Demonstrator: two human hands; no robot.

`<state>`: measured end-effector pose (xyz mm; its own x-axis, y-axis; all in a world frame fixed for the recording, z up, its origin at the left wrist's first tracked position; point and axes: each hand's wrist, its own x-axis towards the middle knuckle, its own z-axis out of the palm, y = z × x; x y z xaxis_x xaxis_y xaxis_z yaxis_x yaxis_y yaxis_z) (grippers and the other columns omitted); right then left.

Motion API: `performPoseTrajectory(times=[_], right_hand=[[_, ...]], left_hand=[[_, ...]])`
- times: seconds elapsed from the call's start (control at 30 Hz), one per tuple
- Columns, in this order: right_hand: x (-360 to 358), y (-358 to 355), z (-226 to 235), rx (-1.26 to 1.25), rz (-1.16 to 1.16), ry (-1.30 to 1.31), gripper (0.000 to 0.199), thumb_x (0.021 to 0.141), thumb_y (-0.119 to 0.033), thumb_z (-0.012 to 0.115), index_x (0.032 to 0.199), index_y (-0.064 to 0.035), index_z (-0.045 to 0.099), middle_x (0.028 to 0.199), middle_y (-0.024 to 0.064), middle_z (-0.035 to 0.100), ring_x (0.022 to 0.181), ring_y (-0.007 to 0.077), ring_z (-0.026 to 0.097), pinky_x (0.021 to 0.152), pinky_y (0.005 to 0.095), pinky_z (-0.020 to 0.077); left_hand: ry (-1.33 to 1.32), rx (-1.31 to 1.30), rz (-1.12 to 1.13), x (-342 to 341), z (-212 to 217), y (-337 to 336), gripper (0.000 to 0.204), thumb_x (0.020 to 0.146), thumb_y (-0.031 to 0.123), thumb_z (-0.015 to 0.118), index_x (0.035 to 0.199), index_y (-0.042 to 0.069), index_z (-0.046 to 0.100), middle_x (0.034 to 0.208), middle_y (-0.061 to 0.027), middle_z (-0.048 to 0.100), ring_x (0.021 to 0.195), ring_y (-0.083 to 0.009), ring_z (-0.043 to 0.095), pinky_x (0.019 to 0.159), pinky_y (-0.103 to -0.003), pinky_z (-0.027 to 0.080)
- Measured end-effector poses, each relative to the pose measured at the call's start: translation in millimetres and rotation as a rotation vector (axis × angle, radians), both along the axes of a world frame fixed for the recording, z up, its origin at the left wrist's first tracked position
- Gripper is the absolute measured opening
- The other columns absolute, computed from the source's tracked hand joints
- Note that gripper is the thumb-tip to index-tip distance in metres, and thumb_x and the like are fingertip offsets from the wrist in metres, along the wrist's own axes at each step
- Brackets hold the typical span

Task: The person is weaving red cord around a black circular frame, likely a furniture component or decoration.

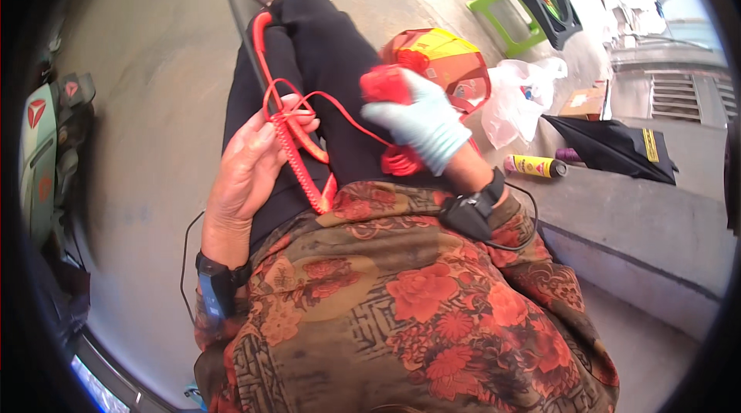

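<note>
A thin grey metal rod frame (pixel 241 15) lies along my legs, with red cord (pixel 297 154) wound tightly round parts of it. My bare left hand (pixel 253 157) grips this frame near its middle, thumb and fingers pinching where loose loops of cord cross. From there a single strand runs right to a red cord bundle (pixel 400 160) on my thigh, just below the other hand. My right hand (pixel 423 116), in a pale blue glove, is closed and raised above the thigh. Red shows at its fingers, blurred; whether that is glove coating or cord, I cannot tell.
Past my right hand stand a red and yellow bag (pixel 444 54), a white plastic bag (pixel 521 96) and a green stool (pixel 513 19) with a black object on it. A yellow can (pixel 534 166) and black cloth (pixel 617 147) rest on the ledge. A machine (pixel 42 158) stands left.
</note>
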<state>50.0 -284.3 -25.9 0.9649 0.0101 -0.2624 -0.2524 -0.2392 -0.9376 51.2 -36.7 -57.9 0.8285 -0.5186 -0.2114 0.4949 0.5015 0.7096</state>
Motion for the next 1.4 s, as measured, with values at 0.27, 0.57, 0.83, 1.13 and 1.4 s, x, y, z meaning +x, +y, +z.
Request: performPoseTrajectory(times=[0.27,0.57,0.83,1.13,1.4], right_hand=[[83.0,10.1,0.4,0.336,-0.028,0.129,0.021,0.084,-0.027,0.070,0.086,-0.0098,0.057,0.066,-0.0013,0.050,0.052,0.0091,0.046,0.046,0.0257,0.0365],[79.8,-5.7,-18.0,0.482,-0.244,0.121,0.020,0.088,-0.026,0.066,0.090,-0.0086,0.056,0.063,-0.0031,0.050,0.048,0.0075,0.046,0.045,0.0235,0.0384],[95.9,-58.9,-86.9,1.306,-0.376,0.156,0.018,0.096,-0.026,0.059,0.094,-0.0090,0.052,0.067,-0.0045,0.049,0.056,0.0072,0.046,0.053,0.0241,0.0413],[94.4,-70.1,-87.9,1.336,-0.380,0.116,0.018,0.096,-0.024,0.058,0.095,-0.0063,0.052,0.069,-0.0023,0.049,0.059,0.0083,0.046,0.052,0.0233,0.0404],[79.7,-75.4,-71.1,1.216,-0.496,0.080,0.019,0.095,-0.026,0.057,0.091,-0.0087,0.051,0.071,-0.0012,0.050,0.057,0.0103,0.047,0.053,0.0271,0.0406]], left_hand=[[-0.049,-0.036,-0.042,-3.3,-10.7,5.5,0.060,0.097,0.027,0.052,0.140,-0.009,0.032,0.133,-0.0245,0.049,0.129,-0.0373,0.044,0.112,-0.047,0.031],[0.020,-0.076,-0.040,4.6,-10.0,3.3,0.062,0.095,0.024,0.055,0.140,-0.011,0.031,0.131,-0.0251,0.050,0.129,-0.0374,0.045,0.113,-0.047,0.030],[0.015,-0.038,-0.039,10.7,-3.0,-4.0,0.057,0.093,0.025,0.059,0.136,-0.008,0.040,0.124,-0.0193,0.056,0.121,-0.0320,0.052,0.109,-0.044,0.035],[0.031,0.056,-0.059,8.4,3.9,-15.2,0.054,0.091,0.024,0.063,0.133,-0.005,0.045,0.118,-0.0165,0.060,0.113,-0.0263,0.058,0.101,-0.037,0.044],[-0.156,0.148,-0.128,15.0,38.7,-56.2,0.059,0.077,0.020,0.080,0.124,-0.003,0.051,0.104,-0.0065,0.060,0.099,-0.0158,0.060,0.090,-0.029,0.050]])
